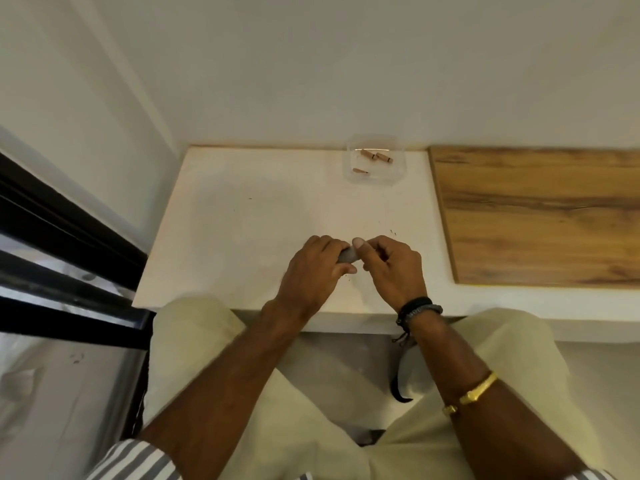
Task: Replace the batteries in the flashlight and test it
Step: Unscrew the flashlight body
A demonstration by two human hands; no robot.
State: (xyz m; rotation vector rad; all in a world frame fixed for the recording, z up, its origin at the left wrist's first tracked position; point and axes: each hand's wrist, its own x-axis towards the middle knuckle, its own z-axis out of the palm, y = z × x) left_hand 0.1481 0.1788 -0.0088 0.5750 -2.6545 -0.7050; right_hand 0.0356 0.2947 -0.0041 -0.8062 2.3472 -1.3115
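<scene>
Two hands meet over the near middle of a white surface (pixel 242 220), both bare, with the person seated and pale trousers showing below its front edge. The left hand (pixel 311 268) has its fingers curled round one small grey flashlight (pixel 348 255) and grips it just above the surface, so only a short grey stretch shows between the fingers and the thumb. The right hand (pixel 394 268) is just beside it with its fingers curled inward and its thumb stretched towards the exposed end of the flashlight. Whether this hand pinches a part of the flashlight or only touches it cannot be told, since the fingers hide the spot. At the far edge of the surface, against the wall and well apart from the hands, stands one clear plastic container (pixel 398 174). Inside it lie three copper-brown batteries: two close together end to end at the back, the first battery (pixel 366 154) and the second battery (pixel 384 157), and the third battery (pixel 361 171) alone nearer the front left corner. To the right lies one wooden board (pixel 536 216). The right wrist carries dark bands (pixel 417 308), too bunched to count, and one gold bangle (pixel 479 389) sits further up that forearm.
</scene>
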